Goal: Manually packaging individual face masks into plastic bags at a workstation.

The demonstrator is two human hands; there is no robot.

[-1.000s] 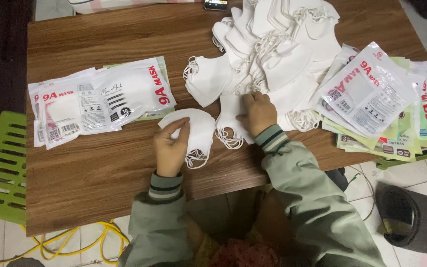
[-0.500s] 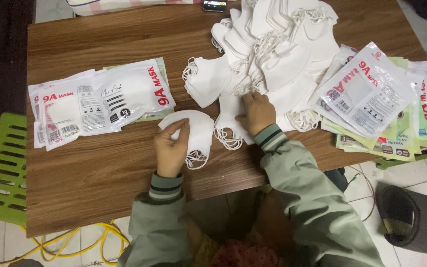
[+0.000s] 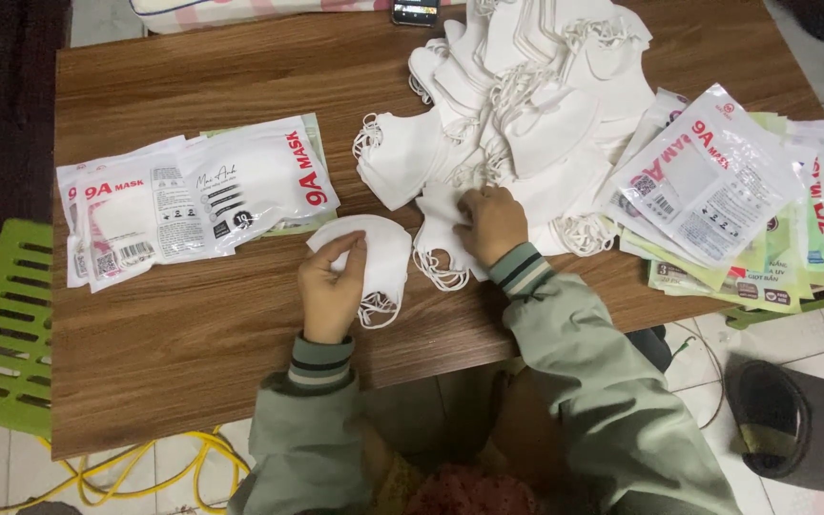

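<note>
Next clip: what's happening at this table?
A person sits at a wooden table handling white masks. The left hand holds one folded mask flat near the table edge, while the right hand reaches into the loose mask pile. Sealed packets lie to the left, empty pouches to the right.

Desk (image 3: 193, 353): brown wood grain. Loose masks (image 3: 526, 114): plain white, white ear loops. Single mask (image 3: 388, 257) at left hand (image 3: 331, 291): white. Packets, left stack (image 3: 193, 200): clear-white with red lettering; right stack (image 3: 717, 181): same, pale green beneath. Sleeves (image 3: 603, 381): sage green, striped cuffs. Stool (image 3: 2, 324): lime green. Cable (image 3: 145, 477): yellow.
</note>
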